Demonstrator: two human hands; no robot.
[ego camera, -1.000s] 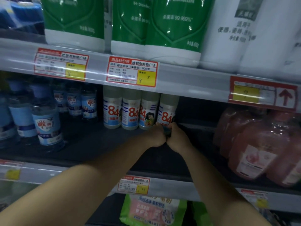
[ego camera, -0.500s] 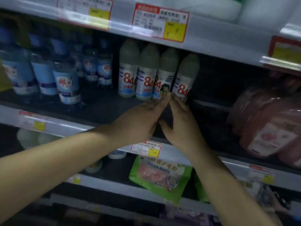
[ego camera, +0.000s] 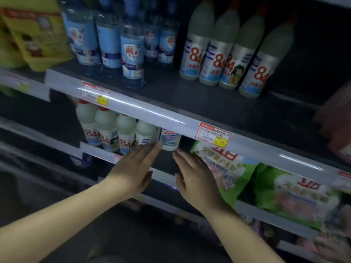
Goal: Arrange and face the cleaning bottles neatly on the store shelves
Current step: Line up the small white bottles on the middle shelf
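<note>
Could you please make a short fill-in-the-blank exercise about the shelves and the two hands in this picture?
1. On the upper shelf, ____ white bottles marked 84 stand in a row.
2. Both hands are open and hold ____.
3. The left hand and the right hand reach toward a bottle with a blue label on the ____ shelf.

Missing words: four; nothing; lower

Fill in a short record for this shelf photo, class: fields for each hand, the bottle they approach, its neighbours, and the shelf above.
left hand: open, fingertips at the small bottle's left edge; contact unclear
right hand: open, just below and right of it, empty
small blue-label bottle: upright, lower shelf, top hidden by the shelf rail
left neighbours: four 84 disinfectant bottles in a row
right neighbour: green detergent bag
upper shelf: four taller 84 bottles, blue bottles
</note>
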